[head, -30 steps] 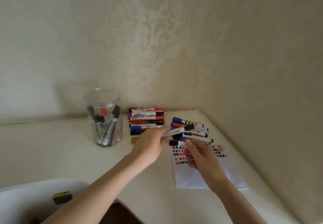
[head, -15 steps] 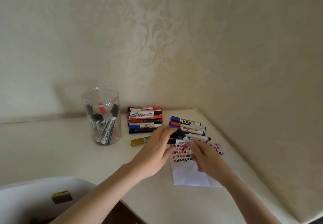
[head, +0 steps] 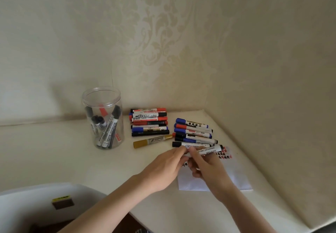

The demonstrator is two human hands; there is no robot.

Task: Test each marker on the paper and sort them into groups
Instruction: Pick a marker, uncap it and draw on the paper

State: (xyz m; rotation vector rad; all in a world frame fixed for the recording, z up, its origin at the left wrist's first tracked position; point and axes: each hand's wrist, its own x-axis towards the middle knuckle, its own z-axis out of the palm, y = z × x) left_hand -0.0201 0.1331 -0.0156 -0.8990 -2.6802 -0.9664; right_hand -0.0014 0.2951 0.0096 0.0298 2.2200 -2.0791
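Observation:
My left hand [head: 164, 167] and my right hand [head: 209, 167] meet over the white paper [head: 236, 180], both gripping a white marker with a black cap [head: 211, 149] that lies nearly level, cap end pointing right. The paper carries red and black test scribbles [head: 224, 155] near its far edge. Behind the hands lies a group of blue, red and black markers [head: 193, 132]. Another stacked group of red, black and blue markers [head: 149, 122] sits further left, with a gold marker [head: 152, 141] in front of it.
A clear plastic jar [head: 103, 118] holding several markers stands at the left of the cream table [head: 54, 151]. Wallpapered walls close the corner behind and to the right. A white bin [head: 36, 207] with a small yellow-topped block sits below the table's front edge.
The hands drew back toward me from the right marker group and came together over the paper. The marker went from the left hand's fingers to being held by both hands.

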